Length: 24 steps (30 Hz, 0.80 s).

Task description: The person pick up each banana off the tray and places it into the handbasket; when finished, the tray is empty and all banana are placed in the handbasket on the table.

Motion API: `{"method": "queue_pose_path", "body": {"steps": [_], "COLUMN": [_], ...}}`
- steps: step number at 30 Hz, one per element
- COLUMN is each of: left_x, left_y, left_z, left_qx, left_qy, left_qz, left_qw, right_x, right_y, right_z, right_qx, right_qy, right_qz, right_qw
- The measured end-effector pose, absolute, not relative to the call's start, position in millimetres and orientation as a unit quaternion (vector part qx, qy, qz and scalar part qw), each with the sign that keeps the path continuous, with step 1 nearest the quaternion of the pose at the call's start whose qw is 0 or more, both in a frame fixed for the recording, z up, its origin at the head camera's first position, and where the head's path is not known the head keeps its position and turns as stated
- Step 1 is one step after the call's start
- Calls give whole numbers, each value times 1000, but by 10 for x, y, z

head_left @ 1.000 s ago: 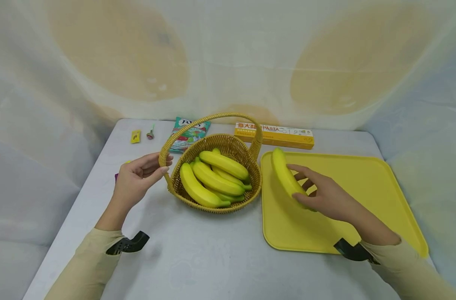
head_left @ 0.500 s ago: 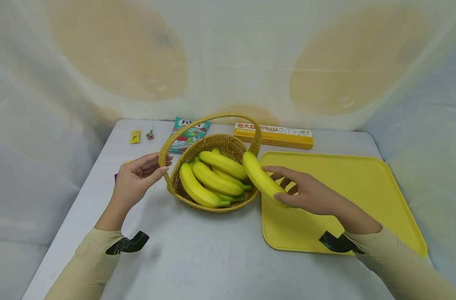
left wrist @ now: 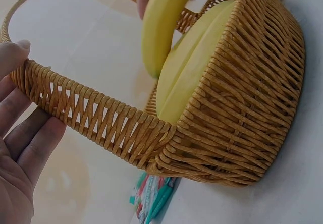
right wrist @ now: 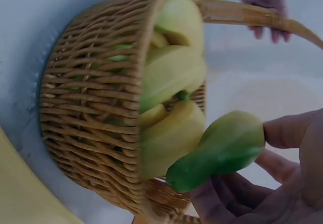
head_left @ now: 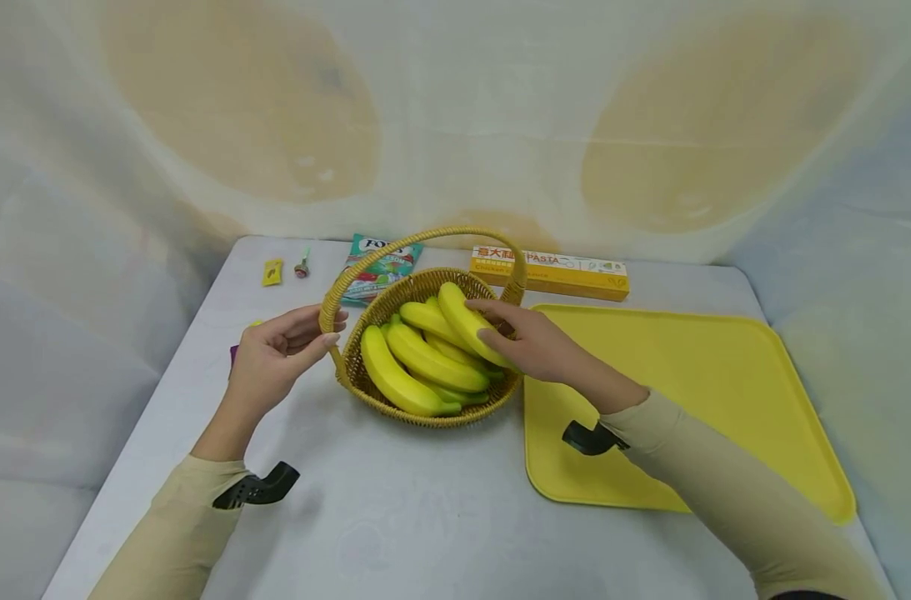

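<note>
A grey table [head_left: 395, 517] carries everything before a pale draped backdrop [head_left: 455, 117]. Beyond my right hand [head_left: 533, 346] lies a pasta box [head_left: 548, 272]; under my forearm, the yellow tray [head_left: 725, 375]. That hand grasps a banana [head_left: 466, 321], now over the wicker basket [head_left: 432, 408], carried there from above the tray a second ago. My left hand [head_left: 275, 358] stays curled on the basket's handle [head_left: 335, 292].

My head camera looks forward and down over the table [head_left: 395, 517]. Each wrist camera views the wicker basket [left wrist: 252, 108] at close range from opposite sides; the right view appears dim. All three share the basket.
</note>
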<state>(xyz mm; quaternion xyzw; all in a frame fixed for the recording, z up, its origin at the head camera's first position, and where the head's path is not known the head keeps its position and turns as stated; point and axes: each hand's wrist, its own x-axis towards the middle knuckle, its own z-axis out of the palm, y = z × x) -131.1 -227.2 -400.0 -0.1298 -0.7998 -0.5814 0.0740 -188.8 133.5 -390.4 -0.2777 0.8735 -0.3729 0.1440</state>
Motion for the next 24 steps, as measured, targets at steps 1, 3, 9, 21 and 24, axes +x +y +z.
{"method": "queue_pose_path", "body": {"steps": [1, 3, 9, 21, 24], "left_x": [-1312, -1312, -1311, -1325, -1324], "left_y": [-2270, -2265, -2257, -2271, -2275], "left_z": [-3998, -3994, -3987, -4004, -4012], "left_qx": [-130, -129, -123, -128, -129], "left_qy": [-800, -802, -802, -795, -795], "left_qz": [-580, -578, -581, -589, -588], "left_qw": [74, 75, 69, 70, 72], "right_x": [-1909, -1949, -2031, -2003, -2003], "right_y": [1300, 1245, 1148, 1024, 1001], "right_z": [-3924, -3971, -4040, -3989, -3978], "right_qx": [-276, -275, -280, -246, -248], "right_qy": [877, 885, 898, 938, 943], "right_qz": [-366, -352, -319, -236, -215], "right_qw": [141, 133, 110, 60, 49]}}
